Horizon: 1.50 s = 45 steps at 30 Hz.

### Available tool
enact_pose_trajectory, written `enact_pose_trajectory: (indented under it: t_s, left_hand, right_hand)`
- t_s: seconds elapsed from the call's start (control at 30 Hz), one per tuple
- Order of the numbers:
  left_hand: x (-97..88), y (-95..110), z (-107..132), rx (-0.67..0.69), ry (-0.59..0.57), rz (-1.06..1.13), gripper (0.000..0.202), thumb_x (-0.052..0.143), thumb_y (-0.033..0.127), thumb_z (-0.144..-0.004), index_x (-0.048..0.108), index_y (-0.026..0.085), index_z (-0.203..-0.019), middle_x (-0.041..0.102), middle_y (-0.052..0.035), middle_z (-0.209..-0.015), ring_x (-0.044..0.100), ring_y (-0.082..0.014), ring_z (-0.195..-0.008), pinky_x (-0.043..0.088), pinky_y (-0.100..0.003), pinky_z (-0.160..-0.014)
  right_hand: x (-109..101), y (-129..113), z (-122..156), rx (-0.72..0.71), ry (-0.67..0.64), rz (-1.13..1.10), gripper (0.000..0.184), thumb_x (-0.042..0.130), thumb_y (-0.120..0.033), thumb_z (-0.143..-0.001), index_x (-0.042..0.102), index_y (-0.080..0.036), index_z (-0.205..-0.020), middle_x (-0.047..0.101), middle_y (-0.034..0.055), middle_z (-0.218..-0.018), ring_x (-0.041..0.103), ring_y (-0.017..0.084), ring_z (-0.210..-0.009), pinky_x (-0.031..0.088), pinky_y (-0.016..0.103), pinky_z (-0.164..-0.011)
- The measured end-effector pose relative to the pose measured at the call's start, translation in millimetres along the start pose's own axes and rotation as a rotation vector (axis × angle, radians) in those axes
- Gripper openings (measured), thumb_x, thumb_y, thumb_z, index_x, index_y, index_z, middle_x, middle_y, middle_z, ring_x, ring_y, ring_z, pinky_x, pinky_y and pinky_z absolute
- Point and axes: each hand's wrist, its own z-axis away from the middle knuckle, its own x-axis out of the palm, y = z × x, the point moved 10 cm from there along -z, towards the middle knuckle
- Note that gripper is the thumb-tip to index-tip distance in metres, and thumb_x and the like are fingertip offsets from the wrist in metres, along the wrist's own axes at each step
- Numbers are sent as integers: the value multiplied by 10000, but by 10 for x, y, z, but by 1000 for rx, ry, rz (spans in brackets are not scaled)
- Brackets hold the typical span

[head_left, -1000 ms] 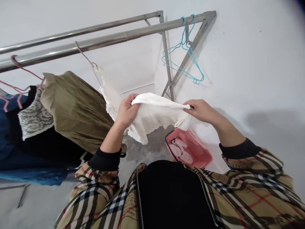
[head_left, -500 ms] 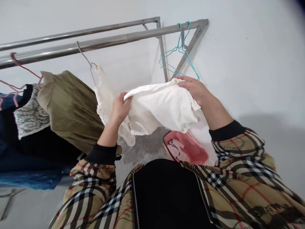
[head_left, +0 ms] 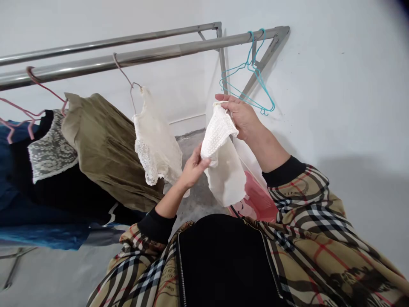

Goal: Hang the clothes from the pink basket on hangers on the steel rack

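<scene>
Head view, white cloth (head_left: 224, 164), unreadable sleeve lettering (head_left: 294, 188)

Counted two hands (head_left: 192, 169) (head_left: 244, 116), one white cloth (head_left: 225, 177), one white lace garment (head_left: 157, 136), one olive garment (head_left: 105, 149), two turquoise hangers (head_left: 248, 64), two rails (head_left: 79, 67), one pink basket (head_left: 263, 202)

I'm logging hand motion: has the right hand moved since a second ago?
Yes. Measured against the rack, the right hand has moved left and up in the view, closer to the rack's bar.
</scene>
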Motion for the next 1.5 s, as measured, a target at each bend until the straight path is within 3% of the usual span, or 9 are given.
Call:
enact_pose_trajectory:
  t_s: [0.2, 0.47, 0.63, 0.9, 1.03, 1.13, 1.23, 1.37, 1.5]
  left_hand:
    - [-81, -269, -22, -279, 60, -109, 372, 724, 503, -753, 693, 151, -869, 694, -44, -750, 660, -241, -797, 501, -293, -693]
    - [-174, -547, 116, -532, 364, 688, 230, 707, 371, -824, 612, 177, -904, 669, 6, -721, 637, -133, -625, 529, -245, -619]
    - [-133, -664, 234, -651, 423, 814, 147, 582, 303, -927, 613, 166, -885, 671, -1, -726, 621, -109, -559, 515, -215, -524]
    - [-439, -821, 442, -709, 293, 417, 320, 646, 453, -859, 687, 136, -862, 706, -66, -719, 651, -159, -589, 520, -242, -502]
    - [-616, -904, 468, -609, 165, 92, 467, 649, 582, -807, 662, 148, -636, 646, -65, -579, 581, -141, -534, 438, -219, -481]
    - [-690, -838, 401, -400, 201, 14, 417, 704, 581, -756, 702, 169, -819, 696, -68, -799, 630, -168, -749, 497, -251, -646]
    - [-426, -762, 316, -231, 16, 139, 680, 746, 588, -715, 591, 252, -1286, 619, -114, -1279, 596, -246, -1118, 496, -362, -912]
    - [31, -704, 377, -181, -279, 253, 910, 748, 658, -675, 487, 194, -1413, 598, -160, -1309, 588, -287, -1133, 471, -377, -946]
    - [-45, -691, 432, -178, -71, 125, 676, 774, 563, -707, 648, 142, -1220, 686, -121, -1114, 611, -230, -991, 464, -310, -882]
  right_hand:
    - [118, 345, 0, 163, -11, -94, 353, 581, -312, -872, 566, -196, -1204, 640, 37, -993, 629, 167, -878, 543, 370, -788]
    - [111, 691, 908, 177, -68, 275, 434, 632, -422, -854, 577, -209, -1229, 586, 1, -824, 544, 141, -736, 496, 329, -791]
    - [555, 1133, 1579, 255, -231, 198, 769, 777, -366, -713, 466, -242, -1406, 642, 66, -1213, 606, 228, -1058, 454, 390, -973]
    - [371, 1324, 1568, 692, -14, -292, 288, 734, -346, -683, 722, -186, -923, 729, 17, -809, 637, 162, -703, 504, 267, -653]
    - [253, 1119, 1493, 730, -45, -311, 249, 789, -346, -669, 723, -171, -834, 718, 15, -768, 604, 136, -630, 486, 255, -602]
    - [355, 1066, 1519, 788, -113, -389, 226, 782, -335, -682, 714, -166, -816, 699, 13, -719, 588, 131, -589, 479, 256, -574]
    - [486, 1021, 1571, 845, -186, -462, 207, 750, -331, -722, 702, -170, -844, 697, 15, -731, 607, 142, -612, 488, 263, -583]
    - [528, 920, 1556, 844, -242, -496, 212, 700, -362, -769, 684, -184, -883, 707, 24, -766, 635, 168, -661, 508, 299, -641]
    - [370, 962, 1485, 832, -162, -484, 186, 697, -381, -768, 674, -219, -856, 719, 42, -776, 644, 197, -705, 515, 334, -692]
